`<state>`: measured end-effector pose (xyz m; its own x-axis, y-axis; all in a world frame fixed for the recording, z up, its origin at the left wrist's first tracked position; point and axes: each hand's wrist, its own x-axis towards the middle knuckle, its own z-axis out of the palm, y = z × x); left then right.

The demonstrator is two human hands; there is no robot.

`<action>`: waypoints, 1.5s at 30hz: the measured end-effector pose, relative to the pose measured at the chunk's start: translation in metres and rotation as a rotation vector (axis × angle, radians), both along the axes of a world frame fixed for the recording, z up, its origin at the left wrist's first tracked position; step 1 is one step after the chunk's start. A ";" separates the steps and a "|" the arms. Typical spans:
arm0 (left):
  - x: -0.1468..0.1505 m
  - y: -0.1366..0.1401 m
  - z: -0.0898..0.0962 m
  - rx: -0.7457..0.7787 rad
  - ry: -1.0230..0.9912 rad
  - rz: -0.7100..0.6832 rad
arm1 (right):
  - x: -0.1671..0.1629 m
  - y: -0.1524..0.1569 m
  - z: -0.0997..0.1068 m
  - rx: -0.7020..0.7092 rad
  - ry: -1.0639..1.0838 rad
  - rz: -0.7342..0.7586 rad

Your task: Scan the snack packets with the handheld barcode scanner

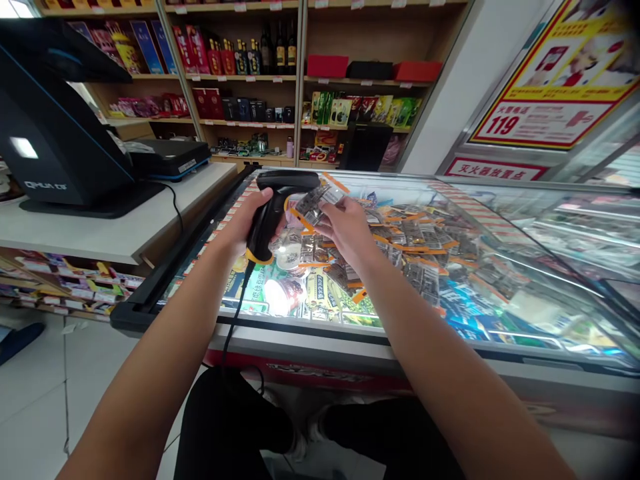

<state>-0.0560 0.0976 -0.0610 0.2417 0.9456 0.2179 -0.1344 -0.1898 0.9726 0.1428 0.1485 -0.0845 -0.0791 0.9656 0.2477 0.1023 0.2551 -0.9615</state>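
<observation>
My left hand (246, 219) is wrapped round the handle of a black and yellow barcode scanner (270, 217), its cable hanging down over the freezer's front edge. Close to the scanner's head, my right hand (347, 227) pinches a small clear packet (316, 203) with orange edges and a white label. The packet is tilted, label side up. Below both hands, many similar orange-edged packets (425, 233) lie spread on the glass top of a chest freezer (320, 333). Frozen goods, among them a green and yellow bag (323, 293), show beneath the glass.
To the left, a white counter (100, 230) carries a black checkout terminal (70, 133) and a dark scale (170, 157). Shelves (245, 80) with bottles and boxes stand behind. A notice board (555, 73) hangs at the upper right.
</observation>
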 end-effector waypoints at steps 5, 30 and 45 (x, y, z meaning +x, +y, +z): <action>-0.001 -0.009 0.001 0.007 0.137 -0.137 | 0.015 0.007 0.008 -0.048 0.173 -0.088; 0.013 0.012 -0.012 -0.005 -0.057 -0.002 | 0.127 0.025 0.025 0.067 -0.718 -0.453; 0.049 0.014 -0.037 0.251 0.158 0.198 | 0.030 -0.046 0.027 0.153 -0.312 0.359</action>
